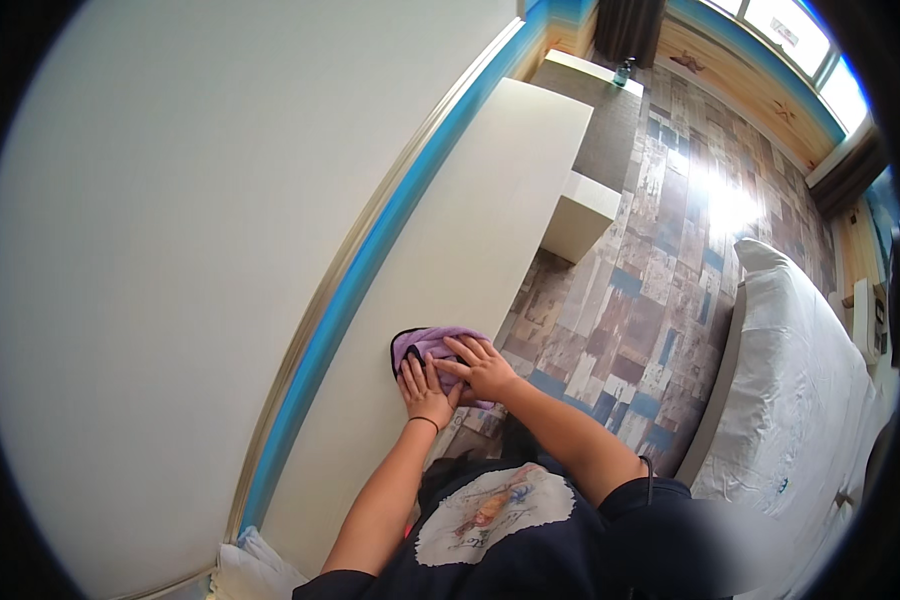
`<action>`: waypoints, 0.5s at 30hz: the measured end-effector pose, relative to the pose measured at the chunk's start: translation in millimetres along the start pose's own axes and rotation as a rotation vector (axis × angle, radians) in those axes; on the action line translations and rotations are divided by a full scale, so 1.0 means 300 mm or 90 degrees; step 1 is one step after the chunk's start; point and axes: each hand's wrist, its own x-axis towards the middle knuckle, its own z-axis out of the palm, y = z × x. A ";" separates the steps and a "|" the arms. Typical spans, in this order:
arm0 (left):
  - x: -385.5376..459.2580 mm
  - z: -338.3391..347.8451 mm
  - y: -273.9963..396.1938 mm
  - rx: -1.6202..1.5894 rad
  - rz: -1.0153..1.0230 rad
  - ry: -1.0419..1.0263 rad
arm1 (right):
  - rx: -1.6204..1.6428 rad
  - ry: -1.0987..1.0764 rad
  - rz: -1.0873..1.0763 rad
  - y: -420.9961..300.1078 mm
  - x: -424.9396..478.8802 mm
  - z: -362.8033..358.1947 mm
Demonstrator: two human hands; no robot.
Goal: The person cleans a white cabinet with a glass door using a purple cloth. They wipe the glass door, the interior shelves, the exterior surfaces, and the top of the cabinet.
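Observation:
A folded purple cloth [450,339] with a dark trimmed edge lies on a long white desktop [465,217], close to its right edge. My left hand [426,391] presses on the cloth, palm down, with a dark band around the wrist. Overlapping it from the right, my right hand [481,367] holds the cloth down with spread fingers. Part of the cloth shows below the right hand at the desk's edge. What lies beneath the cloth and palms is hidden.
A blue wall strip [390,247] borders the desktop's left side. Farther on stand a white box-shaped piece [581,214] and a cabinet [607,142] bearing a bottle [622,73]. A bed with white bedding [787,375] stands right, across the patchwork-patterned floor [630,322]. White fabric [255,570] lies bottom left.

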 end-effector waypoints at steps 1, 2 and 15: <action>0.053 -0.012 0.053 0.000 0.001 -0.016 | -0.027 0.012 0.007 0.064 0.003 -0.008; 0.102 -0.024 0.104 0.000 0.002 -0.031 | -0.033 -0.010 0.029 0.120 -0.001 -0.013; 0.521 -0.061 0.291 0.052 0.057 -0.013 | 0.017 0.023 0.095 0.480 0.158 -0.151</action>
